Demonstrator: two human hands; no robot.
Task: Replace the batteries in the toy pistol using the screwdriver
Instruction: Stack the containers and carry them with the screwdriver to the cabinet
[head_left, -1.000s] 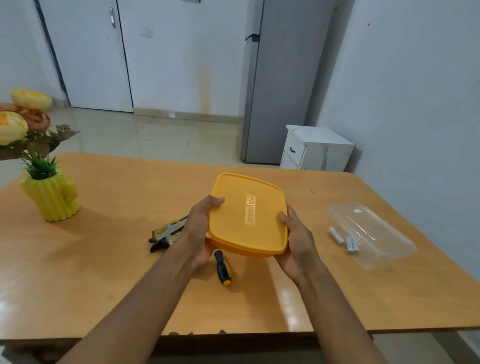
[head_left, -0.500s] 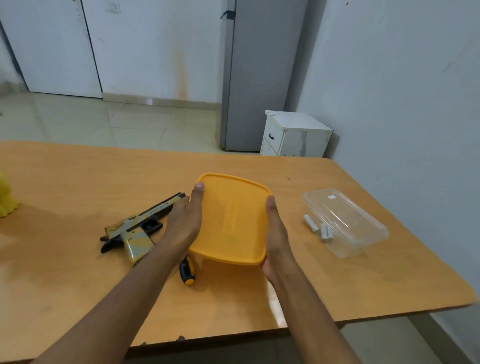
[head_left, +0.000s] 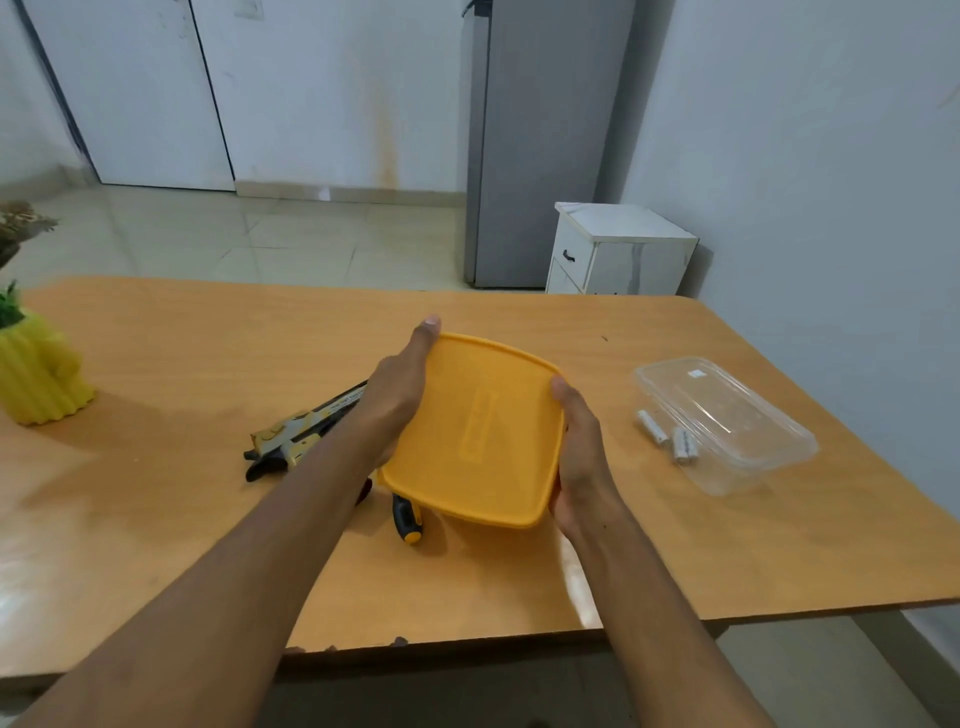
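Observation:
I hold an orange lidded plastic box (head_left: 478, 431) just above the table, between both hands. My left hand (head_left: 400, 395) grips its left edge with the thumb on the rim, and my right hand (head_left: 579, 457) grips its right edge. The yellow-and-black toy pistol (head_left: 296, 434) lies on the table behind my left wrist, partly hidden. Only the black-and-yellow handle of the screwdriver (head_left: 408, 519) shows from under the box. A few white batteries (head_left: 670, 436) lie to the right.
A clear plastic container (head_left: 727, 421) sits at the right beside the batteries. A yellow vase (head_left: 39, 374) with flowers stands at the left edge of the wooden table (head_left: 675, 551). Beyond the table are a white cabinet (head_left: 618, 249) and a grey fridge (head_left: 540, 145).
The view swung right and back left. The orange box stays between both hands, now tipped flatter, and my left thumb has moved further along its edge.

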